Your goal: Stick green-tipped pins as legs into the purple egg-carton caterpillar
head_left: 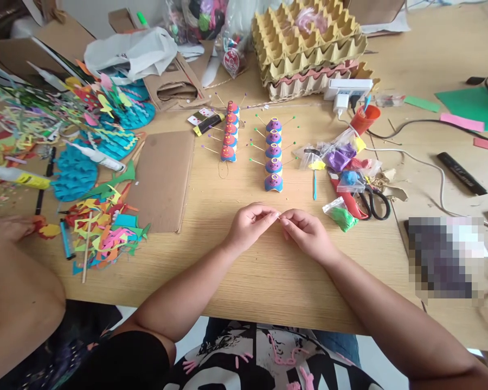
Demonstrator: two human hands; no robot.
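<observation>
My left hand (252,226) and my right hand (307,230) meet fingertip to fingertip above the table. Both are closed in a pinch on a tiny, thin pale strand (278,218), too small to identify. Beyond them stands a row of purple and blue egg-carton cups (274,151), with yellow rings on top and green-tipped sticks at the sides. A red and blue egg-carton row (229,132) with purple-tipped sticks stands left of it, a thin loop lying at its near end. A blue modelling tool (314,185) lies right of the purple row.
Bagged clay (341,157) and black-handled scissors (374,203) lie to the right, near a power strip (347,86) with cables. Cardboard (162,179) and paper scraps (109,233) are on the left. Stacked egg trays (305,49) stand behind. Another person's arm (16,271) rests at far left.
</observation>
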